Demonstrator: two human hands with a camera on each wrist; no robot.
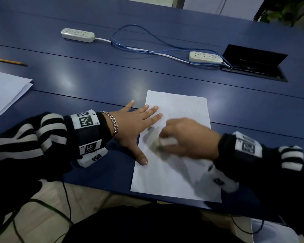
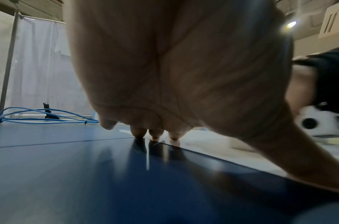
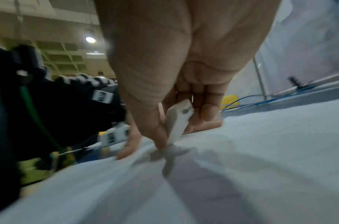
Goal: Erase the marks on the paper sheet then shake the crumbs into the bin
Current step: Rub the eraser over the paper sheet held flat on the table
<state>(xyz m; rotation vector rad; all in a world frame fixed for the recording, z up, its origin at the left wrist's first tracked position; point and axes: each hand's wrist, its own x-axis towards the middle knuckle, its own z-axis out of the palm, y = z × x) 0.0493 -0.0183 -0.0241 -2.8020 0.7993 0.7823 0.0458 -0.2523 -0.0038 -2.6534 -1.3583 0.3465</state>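
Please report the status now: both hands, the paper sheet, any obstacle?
Left hand flat, pressing paper sheet at its left edge. Right hand pinches eraser, tip on sheet. No obstacle on sheet; bin not seen.

We see the paper sheet (image 1: 175,137) at the near edge of the table (image 1: 95,81), a stack of sheets (image 1: 5,90) far left, a pencil (image 1: 7,61) behind the stack. Two power strips (image 1: 77,35) lie farther back — cables (image 1: 139,41) between them. On the paper, probably an eraser (image 3: 179,121).
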